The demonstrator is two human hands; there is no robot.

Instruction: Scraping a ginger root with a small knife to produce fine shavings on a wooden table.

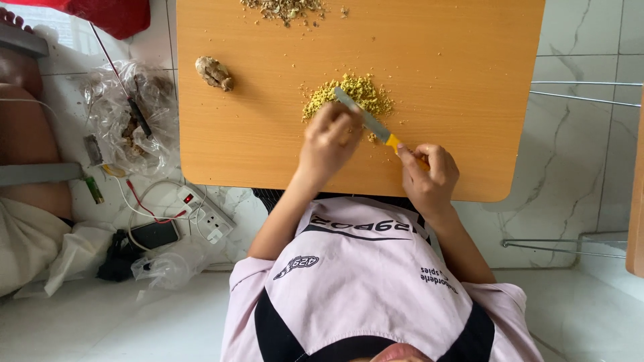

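On a low wooden table [469,100] lies a pile of finely chopped yellow-green bits [352,94]. My right hand [429,175] grips the yellow handle of a knife [372,124], whose grey blade points up-left over the pile. My left hand [329,137] rests fingers-down at the near edge of the pile, touching the blade's tip area. A whole knobbly ginger root [213,72] lies apart at the table's left. Peel scraps [285,9] sit at the far edge.
On the tiled floor to the left lie a clear plastic bag with roots [134,117], a white power strip [204,213], cables, a dark phone [153,234] and another person's legs [23,114]. Metal rack wires [583,90] stand at right.
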